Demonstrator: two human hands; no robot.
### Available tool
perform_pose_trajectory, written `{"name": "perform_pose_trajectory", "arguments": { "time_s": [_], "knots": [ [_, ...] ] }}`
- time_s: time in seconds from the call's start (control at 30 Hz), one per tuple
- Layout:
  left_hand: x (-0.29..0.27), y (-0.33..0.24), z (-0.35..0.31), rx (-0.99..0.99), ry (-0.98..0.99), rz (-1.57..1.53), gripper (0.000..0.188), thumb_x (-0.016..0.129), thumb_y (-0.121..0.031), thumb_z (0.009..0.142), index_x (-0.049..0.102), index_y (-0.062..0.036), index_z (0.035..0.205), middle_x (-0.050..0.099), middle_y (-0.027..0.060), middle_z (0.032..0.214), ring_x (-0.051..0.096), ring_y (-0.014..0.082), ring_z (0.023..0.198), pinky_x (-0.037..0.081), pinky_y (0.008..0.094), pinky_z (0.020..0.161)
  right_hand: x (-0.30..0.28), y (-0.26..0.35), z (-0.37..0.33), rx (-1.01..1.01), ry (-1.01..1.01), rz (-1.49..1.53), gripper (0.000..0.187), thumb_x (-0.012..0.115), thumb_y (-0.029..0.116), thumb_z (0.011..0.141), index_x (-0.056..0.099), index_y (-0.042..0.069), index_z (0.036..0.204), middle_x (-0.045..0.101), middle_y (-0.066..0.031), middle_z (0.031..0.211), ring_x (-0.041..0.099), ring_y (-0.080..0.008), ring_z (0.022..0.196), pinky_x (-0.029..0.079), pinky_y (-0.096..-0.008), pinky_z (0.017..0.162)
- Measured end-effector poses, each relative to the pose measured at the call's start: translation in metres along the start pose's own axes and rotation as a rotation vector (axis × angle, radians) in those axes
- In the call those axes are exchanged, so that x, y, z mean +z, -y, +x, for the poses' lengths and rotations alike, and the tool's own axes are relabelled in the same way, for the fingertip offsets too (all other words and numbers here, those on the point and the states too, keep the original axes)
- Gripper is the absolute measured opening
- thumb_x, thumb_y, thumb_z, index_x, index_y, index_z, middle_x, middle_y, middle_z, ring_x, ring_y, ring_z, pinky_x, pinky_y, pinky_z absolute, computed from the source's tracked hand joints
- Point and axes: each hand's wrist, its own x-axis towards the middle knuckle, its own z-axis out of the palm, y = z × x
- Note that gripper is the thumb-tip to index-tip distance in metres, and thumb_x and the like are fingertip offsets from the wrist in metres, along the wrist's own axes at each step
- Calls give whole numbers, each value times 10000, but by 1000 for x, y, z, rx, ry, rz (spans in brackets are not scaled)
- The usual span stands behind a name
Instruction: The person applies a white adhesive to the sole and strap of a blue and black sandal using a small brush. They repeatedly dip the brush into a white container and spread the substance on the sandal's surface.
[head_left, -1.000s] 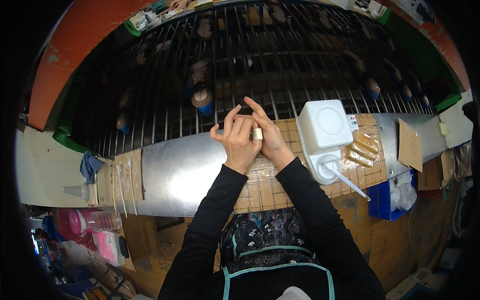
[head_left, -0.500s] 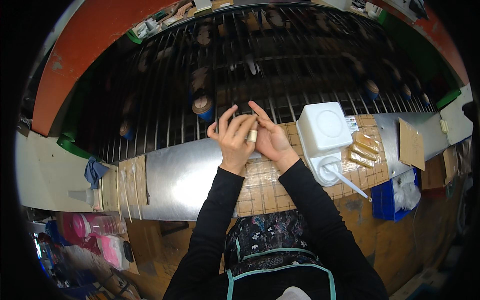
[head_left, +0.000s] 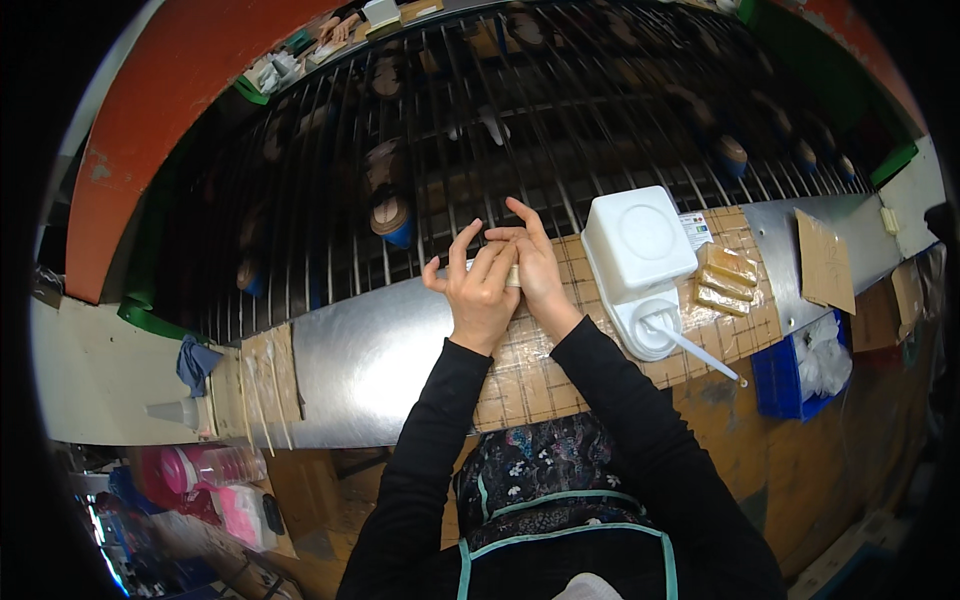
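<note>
My left hand (head_left: 478,300) is held over the near edge of the roller conveyor, palm down, its outer fingers spread apart. A pale beige band, like tape, (head_left: 513,276) wraps one of its inner fingers. My right hand (head_left: 541,276) presses against that side of the left hand and closes round the banded finger, with one of its own fingers sticking up. Its palm hides part of the band. Right of my hands stands a white plastic bottle (head_left: 640,245) on a white base, whose small round cup (head_left: 655,330) holds a white-handled brush (head_left: 700,358).
Gold-coloured wrapped blocks (head_left: 726,278) lie beside the bottle on a taped cardboard sheet (head_left: 530,375). Shoes with blue parts (head_left: 390,218) sit on the dark conveyor rollers (head_left: 450,180). Thin sticks (head_left: 265,390) lie at the left; a blue bin (head_left: 785,385) hangs at the right.
My right hand has turned from palm-up to edge-on and closed in on the left hand's banded finger, covering more of the band. The view has shifted slightly.
</note>
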Motion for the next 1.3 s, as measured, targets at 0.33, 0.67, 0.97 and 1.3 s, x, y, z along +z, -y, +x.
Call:
{"name": "perform_pose_trajectory", "arguments": {
  "time_s": [0.33, 0.67, 0.97, 1.3],
  "knots": [
    [1, -5, -2, -65, -14, -52, 167, 692, -75, 684, 734, -162, 821, 692, -72, 882, 543, 180, 1215, 181, 488, 948, 1, 4, -1, 24, 17, -16, 495, 260, 41, 947, 374, 75, 1428, 600, -174, 1113, 591, -188, 996, 481, -309, 911],
    [2, -4, 2, -80, -69, -85, 81, 690, -134, 735, 712, -145, 813, 693, -45, 890, 581, 179, 1165, 190, 457, 937, 4, 11, -6, 151, 60, 254, 505, 261, 42, 954, 317, 76, 1455, 604, -177, 1129, 596, -190, 1015, 492, -322, 925],
    [-1, 18, 11, -352, -226, -176, 135, 577, -158, 872, 585, -127, 740, 616, -26, 785, 567, 214, 1134, 207, 406, 935, -1, 14, -5, 295, 338, 599, 575, 466, 226, 1002, 218, 185, 1519, 576, -140, 1226, 545, -215, 1114, 483, -390, 904],
    [-20, -2, 12, -197, -84, -326, 107, 719, -164, 821, 759, -149, 919, 700, -33, 894, 555, 203, 1171, 257, 375, 958, 1, 21, -7, 215, 499, 820, 657, 500, 426, 982, 183, 236, 1526, 396, -217, 1409, 420, -338, 1314, 339, -507, 1114]
  ]
}}
